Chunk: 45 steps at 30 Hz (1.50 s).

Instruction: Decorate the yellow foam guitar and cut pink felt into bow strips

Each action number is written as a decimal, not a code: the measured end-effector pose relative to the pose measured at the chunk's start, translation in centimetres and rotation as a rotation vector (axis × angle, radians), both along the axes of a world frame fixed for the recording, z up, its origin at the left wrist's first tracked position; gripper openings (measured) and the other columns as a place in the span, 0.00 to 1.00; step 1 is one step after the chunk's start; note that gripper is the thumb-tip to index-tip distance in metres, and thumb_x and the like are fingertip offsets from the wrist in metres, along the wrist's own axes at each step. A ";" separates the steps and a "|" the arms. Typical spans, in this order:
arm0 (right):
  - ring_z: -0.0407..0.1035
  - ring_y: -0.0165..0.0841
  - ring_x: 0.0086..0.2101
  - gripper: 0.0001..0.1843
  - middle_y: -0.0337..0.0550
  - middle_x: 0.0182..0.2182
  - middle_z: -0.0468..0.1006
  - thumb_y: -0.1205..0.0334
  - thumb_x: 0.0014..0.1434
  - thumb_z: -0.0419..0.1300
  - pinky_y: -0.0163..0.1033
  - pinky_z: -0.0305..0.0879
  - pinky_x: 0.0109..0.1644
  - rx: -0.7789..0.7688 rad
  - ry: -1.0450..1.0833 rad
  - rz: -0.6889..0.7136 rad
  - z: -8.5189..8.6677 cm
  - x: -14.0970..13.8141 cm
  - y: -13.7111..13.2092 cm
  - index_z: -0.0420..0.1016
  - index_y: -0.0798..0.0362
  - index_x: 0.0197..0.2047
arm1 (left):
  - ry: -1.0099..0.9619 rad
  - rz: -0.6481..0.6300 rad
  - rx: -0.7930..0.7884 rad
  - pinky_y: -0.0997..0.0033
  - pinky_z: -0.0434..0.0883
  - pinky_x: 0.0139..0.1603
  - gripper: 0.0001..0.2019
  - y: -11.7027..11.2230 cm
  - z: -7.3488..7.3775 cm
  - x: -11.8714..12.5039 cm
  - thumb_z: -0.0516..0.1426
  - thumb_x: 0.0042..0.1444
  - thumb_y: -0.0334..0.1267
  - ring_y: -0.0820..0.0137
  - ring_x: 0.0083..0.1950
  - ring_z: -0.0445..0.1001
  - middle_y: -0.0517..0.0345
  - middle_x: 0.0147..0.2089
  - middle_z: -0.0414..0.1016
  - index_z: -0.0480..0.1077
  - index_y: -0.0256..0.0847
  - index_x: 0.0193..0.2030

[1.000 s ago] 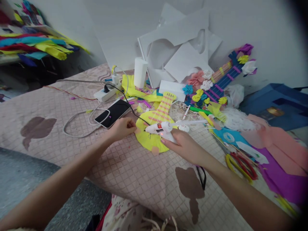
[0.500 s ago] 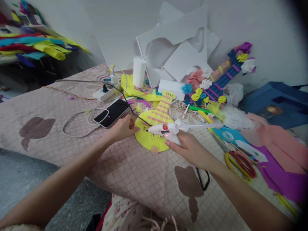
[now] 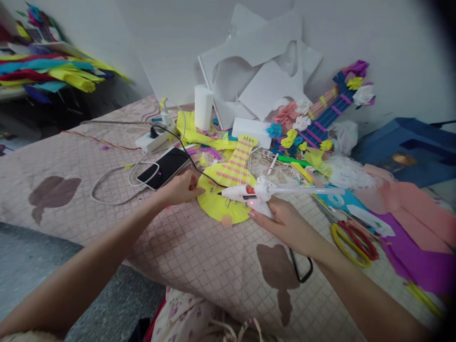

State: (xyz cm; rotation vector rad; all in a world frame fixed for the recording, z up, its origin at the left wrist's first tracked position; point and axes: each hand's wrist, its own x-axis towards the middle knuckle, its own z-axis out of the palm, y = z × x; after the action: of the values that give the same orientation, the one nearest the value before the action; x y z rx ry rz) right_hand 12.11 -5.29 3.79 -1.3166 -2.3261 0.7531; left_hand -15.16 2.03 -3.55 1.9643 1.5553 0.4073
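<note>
A small guitar covered in yellow paper [image 3: 210, 204], with pink stripes and white strings along its neck, lies flat on the table. My left hand [image 3: 181, 189] is closed, thumb and curled fingers pinching the guitar's left rim. In my right hand [image 3: 290, 223] is a white hot glue gun [image 3: 240, 192], held by its grip above the guitar's body. Its dark nozzle points left, low over the yellow paper. A red light glows on its side, and a long clear glue stick [image 3: 302, 189] sticks out of its back end.
A phone [image 3: 166, 167] and a white power strip [image 3: 151, 141] with cables lie left of the guitar. Scissors [image 3: 351, 244] and coloured paper sheets [image 3: 409, 237] lie at right. Behind stand a paper roll [image 3: 203, 108], white board offcuts [image 3: 263, 90] and a blue flowered guitar [image 3: 322, 126].
The glue gun has shifted slightly right, and its glue stick now sits lower at the far end. My left hand keeps its place at the guitar's rim. The whole view has moved a little.
</note>
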 end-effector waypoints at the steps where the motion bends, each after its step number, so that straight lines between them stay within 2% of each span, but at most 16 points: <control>1: 0.69 0.38 0.39 0.10 0.44 0.40 0.76 0.57 0.61 0.53 0.40 0.63 0.42 -0.003 0.008 -0.003 0.0 0.1 0.0 0.71 0.52 0.41 | -0.019 -0.001 -0.029 0.72 0.64 0.27 0.15 0.0 0.1 0.0 0.55 0.50 0.48 0.70 0.26 0.72 0.57 0.30 0.73 0.60 0.40 0.37; 6: 0.70 0.39 0.41 0.11 0.45 0.43 0.76 0.57 0.61 0.53 0.42 0.64 0.45 -0.014 0.018 -0.010 -0.2 0.4 -0.1 0.72 0.52 0.42 | -0.055 0.045 -0.078 0.72 0.64 0.24 0.12 0.0 0.0 0.2 0.53 0.52 0.46 0.72 0.22 0.71 0.59 0.28 0.73 0.59 0.41 0.37; 12: 0.69 0.41 0.47 0.13 0.45 0.47 0.75 0.56 0.62 0.53 0.44 0.63 0.51 -0.017 0.048 -0.015 -0.4 0.5 -0.2 0.72 0.51 0.45 | 0.069 0.066 0.075 0.71 0.64 0.29 0.15 0.1 -0.2 0.6 0.59 0.47 0.46 0.67 0.32 0.73 0.57 0.31 0.73 0.60 0.40 0.36; 17: 0.70 0.40 0.43 0.16 0.45 0.45 0.76 0.54 0.62 0.53 0.42 0.64 0.47 -0.025 0.035 -0.043 -0.4 0.8 -0.6 0.71 0.52 0.49 | 0.025 0.035 -0.033 0.72 0.65 0.27 0.12 0.2 0.1 0.3 0.54 0.52 0.46 0.71 0.24 0.72 0.61 0.27 0.73 0.58 0.41 0.37; 22: 0.70 0.39 0.41 0.16 0.45 0.43 0.77 0.55 0.62 0.52 0.41 0.64 0.45 -0.018 0.038 -0.049 -0.3 1.0 -0.7 0.71 0.52 0.48 | -0.026 -0.011 -0.074 0.73 0.66 0.25 0.12 0.5 0.1 -0.1 0.56 0.51 0.45 0.72 0.23 0.72 0.62 0.26 0.73 0.58 0.41 0.36; 25: 0.70 0.39 0.39 0.15 0.45 0.40 0.77 0.54 0.62 0.52 0.41 0.64 0.42 -0.022 0.029 -0.067 -0.3 1.1 -0.8 0.72 0.53 0.46 | -0.107 0.027 -0.123 0.73 0.67 0.25 0.12 0.4 -0.1 -0.5 0.55 0.52 0.44 0.72 0.23 0.73 0.61 0.27 0.73 0.58 0.41 0.37; 27: 0.70 0.39 0.37 0.15 0.44 0.38 0.77 0.53 0.62 0.52 0.40 0.64 0.41 -0.024 0.028 -0.077 -0.3 1.2 -0.8 0.72 0.53 0.44 | -0.119 0.082 -0.095 0.73 0.67 0.25 0.11 0.1 -0.1 -0.8 0.54 0.53 0.44 0.71 0.24 0.73 0.61 0.27 0.73 0.59 0.41 0.37; 31: 0.70 0.38 0.36 0.15 0.44 0.36 0.76 0.52 0.61 0.52 0.39 0.63 0.38 -0.045 0.045 -0.093 -0.5 1.4 -0.9 0.71 0.53 0.42 | -0.018 0.180 0.204 0.73 0.66 0.29 0.09 -1.2 -0.1 -1.2 0.54 0.54 0.42 0.72 0.28 0.72 0.57 0.31 0.73 0.63 0.40 0.38; 33: 0.69 0.37 0.34 0.15 0.43 0.34 0.75 0.51 0.61 0.52 0.39 0.62 0.36 -0.054 0.042 -0.108 -0.6 1.5 -0.9 0.71 0.54 0.39 | 0.022 0.183 0.337 0.73 0.66 0.31 0.07 -2.2 0.1 -1.1 0.54 0.54 0.40 0.72 0.30 0.71 0.55 0.33 0.73 0.66 0.39 0.36; 35: 0.68 0.35 0.32 0.15 0.43 0.31 0.74 0.50 0.61 0.52 0.38 0.61 0.34 -0.059 0.032 -0.123 -0.8 1.6 -0.9 0.70 0.54 0.35 | 0.033 0.165 0.406 0.73 0.65 0.32 0.06 -3.4 0.3 -0.7 0.53 0.56 0.39 0.72 0.31 0.70 0.56 0.32 0.72 0.67 0.39 0.35; 41: 0.64 0.33 0.29 0.17 0.41 0.28 0.70 0.48 0.61 0.52 0.37 0.58 0.31 -0.082 0.031 -0.138 -1.1 1.9 -0.9 0.68 0.54 0.32 | -0.046 0.015 0.379 0.72 0.65 0.32 0.04 -7.7 0.0 2.4 0.52 0.56 0.33 0.72 0.32 0.68 0.57 0.33 0.70 0.68 0.39 0.33; 43: 0.64 0.33 0.28 0.17 0.40 0.27 0.70 0.48 0.61 0.52 0.36 0.58 0.31 -0.086 0.039 -0.139 -1.2 1.9 -0.9 0.68 0.54 0.32 | -0.041 -0.045 0.374 0.70 0.67 0.35 0.03 -9.2 -0.5 3.9 0.52 0.56 0.31 0.69 0.36 0.69 0.55 0.35 0.70 0.67 0.39 0.33; 45: 0.64 0.33 0.29 0.17 0.40 0.27 0.70 0.49 0.61 0.52 0.36 0.57 0.31 -0.090 0.050 -0.144 -1.3 1.9 -1.0 0.68 0.54 0.31 | 0.013 -0.133 0.395 0.65 0.68 0.40 0.05 -10.5 -0.8 5.4 0.53 0.56 0.30 0.65 0.42 0.69 0.53 0.40 0.71 0.68 0.40 0.38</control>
State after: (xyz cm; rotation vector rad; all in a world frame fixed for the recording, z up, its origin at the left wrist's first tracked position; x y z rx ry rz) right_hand 13.99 -6.26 2.52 -1.4685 -2.1538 0.8424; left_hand -9.77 -8.46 -4.37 2.3553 1.4214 0.6896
